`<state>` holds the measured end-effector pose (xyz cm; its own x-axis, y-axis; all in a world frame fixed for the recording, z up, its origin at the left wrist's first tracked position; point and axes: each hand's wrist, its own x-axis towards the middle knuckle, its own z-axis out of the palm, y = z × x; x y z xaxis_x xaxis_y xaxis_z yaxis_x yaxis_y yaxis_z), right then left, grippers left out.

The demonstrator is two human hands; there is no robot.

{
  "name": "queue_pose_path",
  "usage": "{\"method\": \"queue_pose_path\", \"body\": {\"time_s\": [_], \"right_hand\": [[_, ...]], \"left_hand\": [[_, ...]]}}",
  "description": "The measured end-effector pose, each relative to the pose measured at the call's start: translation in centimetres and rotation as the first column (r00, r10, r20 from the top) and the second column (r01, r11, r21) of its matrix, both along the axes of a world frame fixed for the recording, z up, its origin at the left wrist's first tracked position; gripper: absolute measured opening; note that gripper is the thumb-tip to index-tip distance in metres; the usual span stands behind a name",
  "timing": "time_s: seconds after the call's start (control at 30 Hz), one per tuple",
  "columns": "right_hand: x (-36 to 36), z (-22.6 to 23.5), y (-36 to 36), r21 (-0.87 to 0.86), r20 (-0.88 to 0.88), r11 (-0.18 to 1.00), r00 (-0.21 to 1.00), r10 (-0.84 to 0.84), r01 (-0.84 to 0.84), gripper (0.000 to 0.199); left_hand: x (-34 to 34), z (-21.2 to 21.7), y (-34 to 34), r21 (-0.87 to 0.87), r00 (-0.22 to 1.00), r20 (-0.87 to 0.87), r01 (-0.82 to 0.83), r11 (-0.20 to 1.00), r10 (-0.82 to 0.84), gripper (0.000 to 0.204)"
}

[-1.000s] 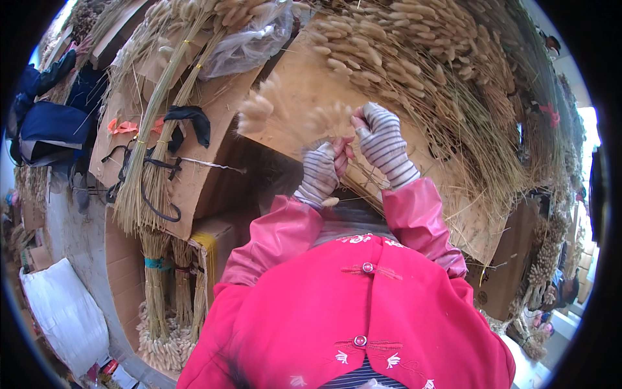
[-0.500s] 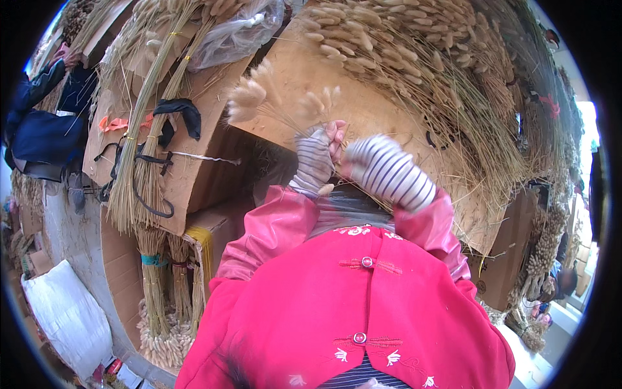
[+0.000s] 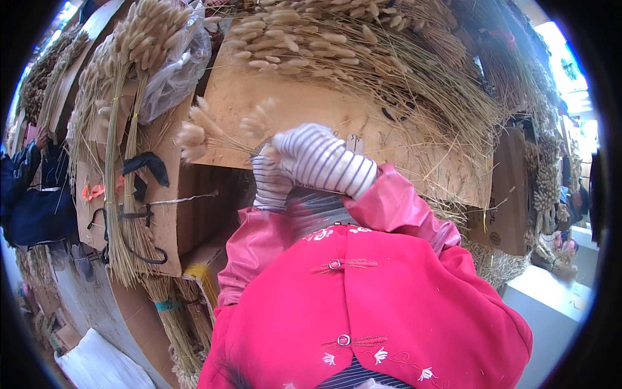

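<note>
Two hands [image 3: 303,149] together at one grass bunch [image 3: 194,135]

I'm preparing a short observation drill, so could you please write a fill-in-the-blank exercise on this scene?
Both gloves are patterned with ____.
The left hand is partly covered by the ____ hand.
Left or right: the held seed heads fan out toward the person's ____.
The bright pink garment fastens with round ____.

Missing words: stripes; right; left; buttons.

Here on the wooden desk [image 3: 291,94], small dark marks [image 3: 354,141]; over to the right, dark print [image 3: 485,223] on a brown cardboard box [image 3: 508,207], too small to read!
</note>
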<state>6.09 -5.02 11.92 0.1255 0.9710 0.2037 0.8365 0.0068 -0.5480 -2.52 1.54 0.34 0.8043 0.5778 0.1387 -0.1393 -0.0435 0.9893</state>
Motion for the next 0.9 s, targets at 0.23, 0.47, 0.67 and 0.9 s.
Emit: {"method": "queue_pose_path", "body": {"time_s": [0.23,0.47,0.67,0.9], "right_hand": [[3.3,-0.4,2.0,-0.146,-0.611,0.966,0.748,-0.258,0.214,0.012],[3.4,-0.8,2.3,-0.225,-0.554,0.933,0.752,-0.359,0.28,0.014],[5.1,-1.1,0.5,-0.199,-0.411,0.932,0.838,-0.359,0.302,0.021],[5.2,-3.2,-2.8,-0.307,-0.38,0.949,0.904,-0.197,0.078,0.025]], "left_hand": [[-0.3,2.4,-0.4,-0.791,0.938,0.345,0.268,0.549,0.041,0.02],[-0.2,4.0,-0.5,-0.823,0.975,0.222,0.186,0.536,0.003,0.024],[0.7,4.3,-1.2,-0.858,0.974,0.041,-0.08,0.508,0.222,0.022],[0.3,4.1,-0.5,-0.805,0.985,0.12,0.024,0.593,0.122,0.036]]}}
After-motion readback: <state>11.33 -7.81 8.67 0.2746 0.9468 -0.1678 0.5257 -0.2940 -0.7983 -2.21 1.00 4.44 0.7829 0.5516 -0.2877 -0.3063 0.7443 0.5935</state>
